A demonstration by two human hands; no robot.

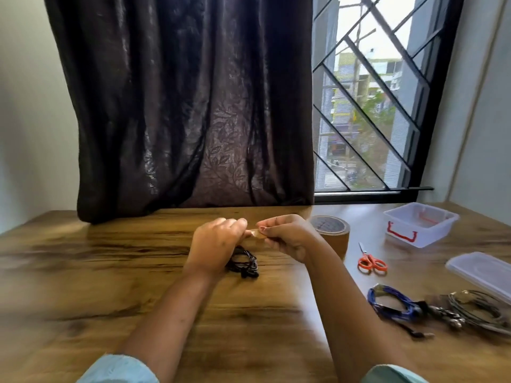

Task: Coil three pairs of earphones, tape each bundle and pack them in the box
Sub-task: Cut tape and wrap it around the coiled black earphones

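My left hand (215, 241) and my right hand (287, 234) are raised together over the middle of the wooden table (110, 272). Between their fingertips they pinch a small strip of brown tape (257, 233). A coiled black pair of earphones (244, 263) hangs from below my left hand; whether it rests on the table I cannot tell. A blue coiled pair (392, 301) and a grey coiled pair (475, 308) lie at the right. The clear plastic box (420, 223) with a red clasp stands open at the far right.
A roll of brown tape (333, 233) stands just right of my right hand. Orange-handled scissors (372, 262) lie beyond it. The box's clear lid (481, 272) lies near the right edge. A dark curtain (179, 106) hangs behind the table.
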